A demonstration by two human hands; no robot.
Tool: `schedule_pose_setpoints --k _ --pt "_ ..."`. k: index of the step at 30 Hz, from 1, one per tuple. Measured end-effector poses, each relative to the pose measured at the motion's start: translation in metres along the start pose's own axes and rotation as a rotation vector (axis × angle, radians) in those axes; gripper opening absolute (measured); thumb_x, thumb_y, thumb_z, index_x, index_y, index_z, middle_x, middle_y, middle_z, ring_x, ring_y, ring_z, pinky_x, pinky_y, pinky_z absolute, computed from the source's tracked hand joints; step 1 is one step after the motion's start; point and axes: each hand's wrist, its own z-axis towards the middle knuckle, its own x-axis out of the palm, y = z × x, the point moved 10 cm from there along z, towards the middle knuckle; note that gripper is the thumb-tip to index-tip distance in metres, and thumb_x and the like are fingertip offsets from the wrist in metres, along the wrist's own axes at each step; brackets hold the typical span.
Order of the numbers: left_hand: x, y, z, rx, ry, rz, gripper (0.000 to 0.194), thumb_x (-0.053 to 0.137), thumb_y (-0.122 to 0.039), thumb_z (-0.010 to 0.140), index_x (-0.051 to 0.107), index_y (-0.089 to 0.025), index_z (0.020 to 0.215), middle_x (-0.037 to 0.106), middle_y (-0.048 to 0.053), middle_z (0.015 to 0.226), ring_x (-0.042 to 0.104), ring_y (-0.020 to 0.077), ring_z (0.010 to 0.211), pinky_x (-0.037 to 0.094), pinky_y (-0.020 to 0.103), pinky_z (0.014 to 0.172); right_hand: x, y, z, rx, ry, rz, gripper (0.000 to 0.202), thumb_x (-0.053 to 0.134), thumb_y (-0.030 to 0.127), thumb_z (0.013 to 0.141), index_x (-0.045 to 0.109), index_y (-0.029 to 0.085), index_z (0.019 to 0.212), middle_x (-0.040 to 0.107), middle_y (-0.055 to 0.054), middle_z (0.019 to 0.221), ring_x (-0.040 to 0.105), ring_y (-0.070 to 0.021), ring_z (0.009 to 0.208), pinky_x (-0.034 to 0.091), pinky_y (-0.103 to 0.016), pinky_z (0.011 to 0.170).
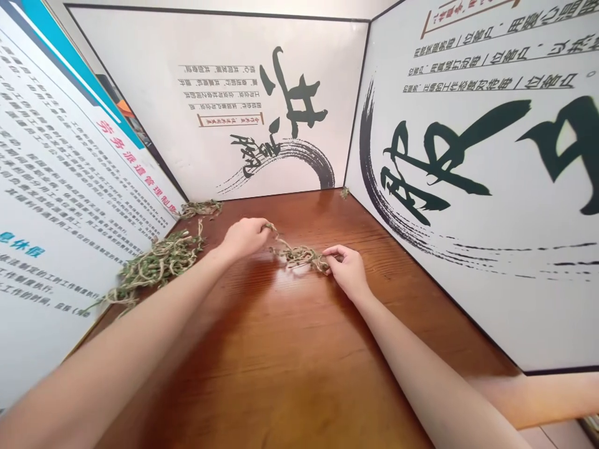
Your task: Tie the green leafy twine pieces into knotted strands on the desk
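Observation:
Between my hands, a small heap of dried plant stems (299, 255), twisted and pale green to tan, lies on the brown wooden table (281, 349). My left hand (246, 238) is closed, pinching the end of a stem just above the table at the heap's left. At the heap's right edge, my right hand (349, 268) pinches some stems between thumb and fingers. A larger pile of the same dried stems (159, 262) sits to the left, beyond my left forearm.
White panels with black lettering stand at the back (206, 156) and along the right (468, 206). A printed board (70, 187) leans along the left. A smaller clump of stems (201, 209) lies at the back left, and a tiny bit of plant (345, 193) in the far corner.

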Motion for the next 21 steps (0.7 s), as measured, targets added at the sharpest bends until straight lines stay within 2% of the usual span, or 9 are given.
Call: schedule_pose_setpoints --k 5,8,11,13,15,18,19,20,21 --pt "-0.053 0.017 0.039 -0.122 -0.079 0.197 0.045 0.034 -0.039 0.095 0.07 -0.018 0.113 0.068 0.015 0.117 0.063 0.0365 0.109 0.047 0.045 0.085 -0.011 -0.003 0.003 0.062 -0.089 0.179 0.03 0.062 0.024 0.07 0.067 0.011 0.096 0.068 -0.007 0.084 0.061 -0.0133 0.056 0.048 -0.027 0.053" --pt "-0.079 0.016 0.052 -0.157 -0.126 0.262 0.051 0.03 -0.048 0.099 0.068 -0.017 0.114 0.067 0.015 0.117 0.061 0.0349 0.11 0.046 0.044 0.086 -0.009 -0.006 0.005 0.079 -0.097 0.314 0.031 0.069 0.027 0.067 0.065 0.011 0.094 0.068 -0.007 0.081 0.063 -0.0142 0.061 0.052 -0.028 0.058" --pt "-0.096 0.008 0.053 -0.094 -0.304 0.323 0.058 0.018 -0.048 0.104 0.061 -0.012 0.119 0.064 0.014 0.116 0.059 0.0281 0.109 0.044 0.042 0.091 -0.012 -0.006 0.006 0.061 -0.153 0.419 0.038 0.075 0.03 0.064 0.064 0.013 0.096 0.069 -0.007 0.085 0.065 -0.0152 0.069 0.056 -0.029 0.064" --pt "-0.084 0.007 0.054 -0.029 -0.298 0.321 0.05 0.025 -0.041 0.103 0.058 -0.011 0.126 0.061 0.016 0.12 0.056 0.0288 0.112 0.041 0.045 0.097 -0.015 -0.007 0.006 0.066 -0.183 0.45 0.04 0.077 0.031 0.064 0.064 0.013 0.098 0.07 -0.008 0.086 0.068 -0.0168 0.076 0.056 -0.028 0.067" --pt "-0.046 0.014 0.054 0.006 -0.091 0.317 0.048 0.052 -0.03 0.088 0.059 -0.015 0.133 0.058 0.019 0.126 0.052 0.0361 0.12 0.037 0.053 0.103 -0.013 -0.009 0.006 0.092 -0.182 0.458 0.037 0.076 0.033 0.068 0.065 0.013 0.097 0.071 -0.01 0.087 0.069 -0.0181 0.081 0.056 -0.028 0.069" --pt "0.025 0.015 0.026 -0.035 0.339 0.136 0.094 0.067 -0.023 0.068 0.035 -0.02 0.156 0.032 0.024 0.154 0.032 0.0458 0.14 0.035 0.058 0.106 -0.006 -0.01 0.006 0.109 -0.138 0.461 0.033 0.074 0.038 0.074 0.067 0.012 0.094 0.072 -0.012 0.093 0.071 -0.02 0.088 0.058 -0.03 0.075" --pt "0.032 0.0 0.015 0.006 0.305 0.026 0.095 0.066 -0.022 0.067 0.034 -0.018 0.157 0.025 0.023 0.158 0.026 0.0432 0.145 0.033 0.055 0.11 -0.003 -0.009 0.006 0.1 -0.121 0.464 0.034 0.073 0.04 0.076 0.067 0.012 0.094 0.072 -0.012 0.096 0.071 -0.021 0.092 0.058 -0.031 0.079" --pt "0.026 -0.021 0.003 0.074 0.15 -0.106 0.09 0.064 -0.021 0.068 0.038 -0.017 0.154 0.026 0.02 0.158 0.026 0.0379 0.146 0.031 0.049 0.115 -0.001 -0.006 0.005 0.077 -0.102 0.462 0.035 0.073 0.042 0.077 0.069 0.012 0.095 0.072 -0.012 0.099 0.07 -0.0221 0.097 0.058 -0.033 0.083" --pt "0.017 -0.042 -0.012 0.134 -0.016 -0.262 0.078 0.061 -0.021 0.071 0.047 -0.016 0.147 0.038 0.018 0.151 0.036 0.0323 0.141 0.032 0.044 0.115 0.002 -0.003 0.004 0.046 -0.086 0.452 0.036 0.073 0.043 0.078 0.07 0.013 0.097 0.072 -0.012 0.102 0.07 -0.0232 0.1 0.057 -0.035 0.087"
